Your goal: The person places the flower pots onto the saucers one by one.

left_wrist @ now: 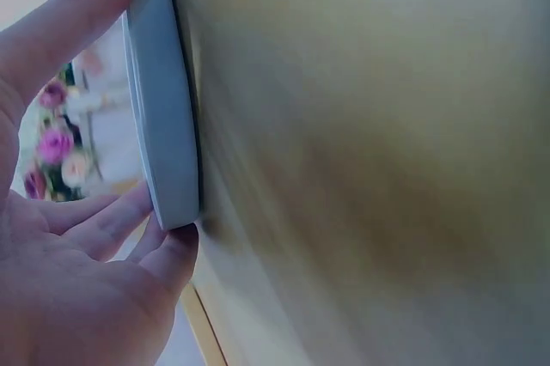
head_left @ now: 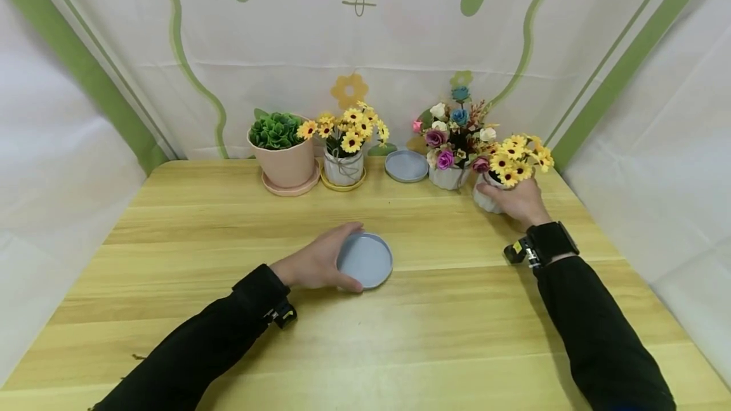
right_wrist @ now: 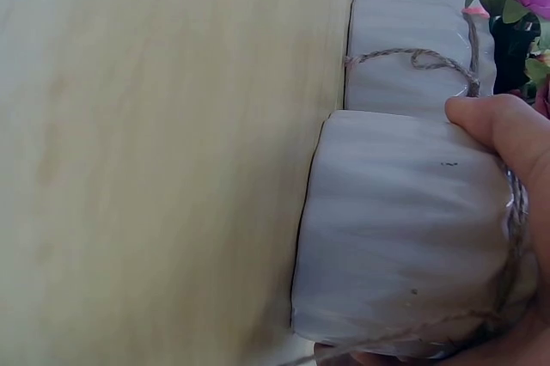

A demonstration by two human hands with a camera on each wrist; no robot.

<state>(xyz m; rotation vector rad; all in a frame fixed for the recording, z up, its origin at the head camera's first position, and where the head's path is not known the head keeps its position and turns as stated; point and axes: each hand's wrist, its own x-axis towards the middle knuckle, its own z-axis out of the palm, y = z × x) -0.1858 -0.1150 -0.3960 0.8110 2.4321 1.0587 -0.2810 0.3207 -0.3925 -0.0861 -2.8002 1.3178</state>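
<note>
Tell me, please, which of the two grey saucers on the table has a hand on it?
The nearer grey saucer, at mid-table: the left hand grips its rim. The other grey saucer lies untouched at the back, between the flower pots.

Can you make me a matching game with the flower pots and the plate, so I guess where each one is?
Things:
1. blue-grey saucer
2. white pot of yellow daisies
3. pink pot
4. second blue-grey saucer

Places:
A. back left, on a pink saucer, holding a green plant
B. held by the right hand
C. at the back, with no pot on it
D. table middle, held by the left hand

Pairs: 1-D, 2-B, 3-A, 4-C
</note>
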